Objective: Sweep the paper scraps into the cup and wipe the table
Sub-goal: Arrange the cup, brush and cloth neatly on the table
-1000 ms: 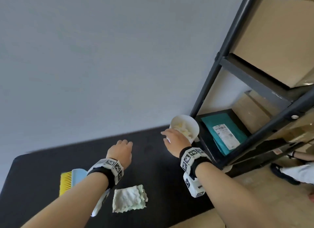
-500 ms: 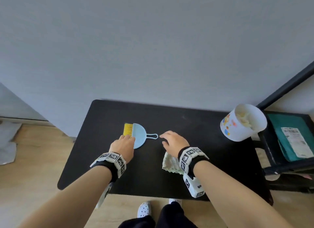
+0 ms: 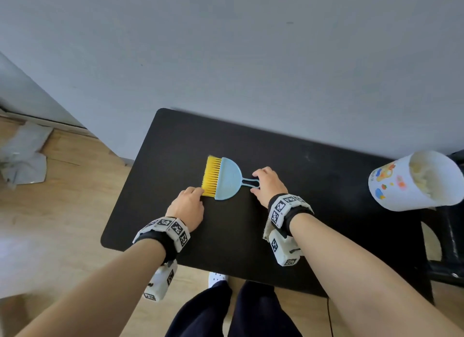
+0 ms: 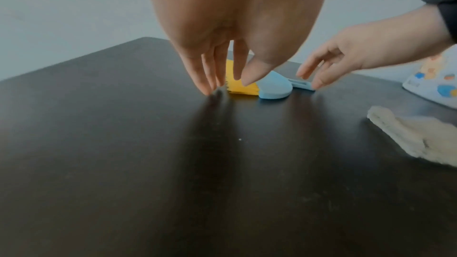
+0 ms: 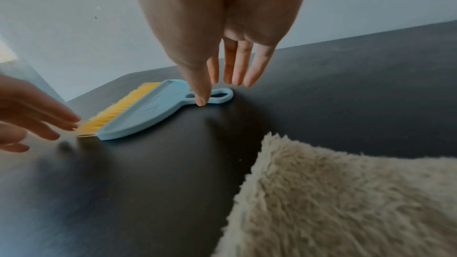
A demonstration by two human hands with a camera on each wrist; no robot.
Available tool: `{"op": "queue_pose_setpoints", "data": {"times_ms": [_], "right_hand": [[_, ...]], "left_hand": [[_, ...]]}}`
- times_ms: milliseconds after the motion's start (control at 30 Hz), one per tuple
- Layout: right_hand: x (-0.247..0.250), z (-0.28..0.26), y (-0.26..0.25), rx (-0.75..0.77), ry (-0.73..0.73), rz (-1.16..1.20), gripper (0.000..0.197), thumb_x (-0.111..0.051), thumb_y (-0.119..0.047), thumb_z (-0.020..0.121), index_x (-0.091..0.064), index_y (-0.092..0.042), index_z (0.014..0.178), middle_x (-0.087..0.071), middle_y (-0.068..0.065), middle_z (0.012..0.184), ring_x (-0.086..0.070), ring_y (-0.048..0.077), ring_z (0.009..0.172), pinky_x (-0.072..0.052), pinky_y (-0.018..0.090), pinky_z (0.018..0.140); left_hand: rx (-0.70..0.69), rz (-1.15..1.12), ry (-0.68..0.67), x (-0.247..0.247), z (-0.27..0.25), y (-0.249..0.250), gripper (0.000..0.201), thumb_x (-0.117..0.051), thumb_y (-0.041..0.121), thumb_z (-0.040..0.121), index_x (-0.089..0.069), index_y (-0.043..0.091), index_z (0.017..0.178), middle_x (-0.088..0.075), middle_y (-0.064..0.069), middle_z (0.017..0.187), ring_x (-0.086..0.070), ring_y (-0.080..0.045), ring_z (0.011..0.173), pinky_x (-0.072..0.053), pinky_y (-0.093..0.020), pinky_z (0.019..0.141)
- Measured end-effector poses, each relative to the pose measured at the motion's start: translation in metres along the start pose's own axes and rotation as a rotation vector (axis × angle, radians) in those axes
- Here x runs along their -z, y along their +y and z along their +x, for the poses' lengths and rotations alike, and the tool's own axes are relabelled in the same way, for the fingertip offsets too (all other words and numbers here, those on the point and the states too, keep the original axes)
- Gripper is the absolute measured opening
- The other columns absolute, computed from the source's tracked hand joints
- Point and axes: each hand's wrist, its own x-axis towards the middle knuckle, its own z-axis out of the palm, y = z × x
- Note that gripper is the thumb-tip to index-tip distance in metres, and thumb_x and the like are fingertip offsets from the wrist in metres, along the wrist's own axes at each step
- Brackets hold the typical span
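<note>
A blue dustpan (image 3: 229, 178) lies on the black table (image 3: 175, 140) with a yellow brush (image 3: 212, 177) tucked in it. My right hand (image 3: 257, 182) reaches the pan's loop handle (image 5: 222, 96). Its thumb (image 5: 201, 99) touches the loop, and the straight fingers (image 5: 237, 73) hover over the far side. My left hand (image 3: 194, 192) is flat-fingered, its fingertips (image 4: 207, 87) on the table beside the bristles (image 4: 241, 87). A white cup (image 3: 406, 183) with paper scraps (image 3: 424, 183) inside stands at the table's right end. A fluffy cream cloth (image 5: 346, 202) lies under my right wrist.
A grey wall (image 3: 226, 47) runs along the table's far edge. A dark shelf frame (image 3: 449, 236) stands just right of the table, past the cup. Wooden floor (image 3: 62, 198) and a crumpled plastic bag (image 3: 22, 161) lie to the left. My legs are at the near edge.
The cup left my right hand and now stands at the table's right end. That hand crossed over the cloth to the dustpan handle. My left hand moved up to the bristles.
</note>
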Motion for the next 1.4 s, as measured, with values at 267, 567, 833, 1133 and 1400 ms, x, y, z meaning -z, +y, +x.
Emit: {"op": "queue_pose_setpoints", "data": {"times_ms": [267,567,833,1133,1400], "right_hand": [[0.001,0.013,0.005,0.028,-0.036,0.025,0.034,-0.064,-0.011,0.085,-0.053,-0.017,0.117,-0.049,0.002,0.118,-0.053,0.021,0.109,-0.047,0.038,0.09],[0.008,0.008,0.01,0.046,-0.158,-0.006,0.026,-0.058,-0.005,0.087,-0.056,-0.01,0.112,-0.043,0.007,0.12,-0.05,0.025,0.108,-0.047,0.037,0.091],[0.029,-0.024,0.063,-0.169,-0.155,0.582,0.028,-0.084,-0.006,0.064,-0.074,-0.012,0.089,-0.071,0.003,0.084,-0.065,0.012,0.079,-0.053,0.021,0.076],[0.059,-0.078,0.16,-0.525,0.109,1.456,0.029,-0.069,0.018,0.071,-0.064,0.011,0.099,-0.066,0.016,0.078,-0.065,0.02,0.069,-0.058,0.02,0.063],[0.061,-0.084,0.241,-0.7,0.318,1.653,0.019,-0.069,0.018,0.071,-0.066,0.005,0.085,-0.067,0.019,0.082,-0.067,0.022,0.071,-0.056,0.019,0.057]], "left_hand": [[0.123,-0.24,0.053,-0.001,0.026,0.014,0.042,-0.048,0.012,0.092,-0.043,0.012,0.134,-0.053,-0.008,0.127,-0.056,-0.024,0.111,-0.045,-0.032,0.092],[0.303,-0.423,0.043,-0.006,0.041,0.022,0.045,-0.053,0.009,0.088,-0.045,0.005,0.133,-0.062,-0.007,0.107,-0.057,-0.023,0.102,-0.041,-0.028,0.081],[0.223,-0.372,-0.047,-0.013,0.043,0.048,0.03,-0.057,0.007,0.085,-0.063,0.005,0.115,-0.068,-0.013,0.11,-0.063,-0.028,0.103,-0.047,-0.033,0.086],[0.008,-0.491,-0.265,-0.034,0.062,0.15,0.04,-0.067,0.016,0.086,-0.055,0.015,0.124,-0.066,-0.004,0.096,-0.063,-0.02,0.088,-0.054,-0.037,0.083],[0.029,-0.679,-0.368,-0.072,0.095,0.256,0.043,-0.065,-0.001,0.084,-0.054,0.004,0.125,-0.064,-0.004,0.081,-0.059,-0.014,0.068,-0.052,-0.025,0.066]]}}
